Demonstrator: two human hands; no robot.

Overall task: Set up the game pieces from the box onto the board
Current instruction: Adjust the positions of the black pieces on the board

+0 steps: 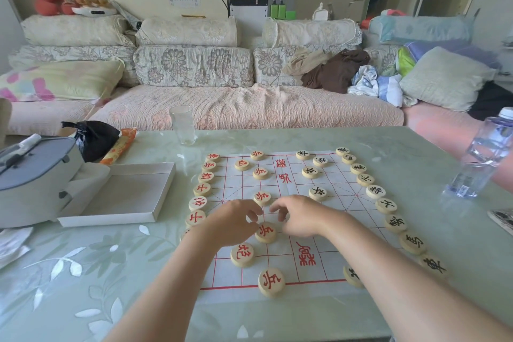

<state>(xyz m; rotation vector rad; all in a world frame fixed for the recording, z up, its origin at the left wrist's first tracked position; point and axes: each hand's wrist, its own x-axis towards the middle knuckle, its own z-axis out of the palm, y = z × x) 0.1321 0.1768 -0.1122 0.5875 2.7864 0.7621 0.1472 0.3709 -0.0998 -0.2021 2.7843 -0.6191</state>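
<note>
Both hands hovering over the board (pixel 241 183), near centre. Left hand (pixel 231 223) sitting at 9 o'clock of a red piece (pixel 265 232), fingers loosely curled, pinching nothing; can't tell if the thumb is touching the piece's rim. Right hand (pixel 301 216) sitting at 2 o'clock of the same piece, fingers drooping, gripping nothing. Red row (pixel 202 189) lining the board's 9 o'clock edge, black row (pixel 385 205) lining the 3 o'clock edge, more pieces sitting inside the grid. Box (pixel 119 194) lying open at the board's 9 o'clock. Glass (pixel 181 125) standing at 11 o'clock, water bottle (pixel 483 158) at 3 o'clock.
</note>
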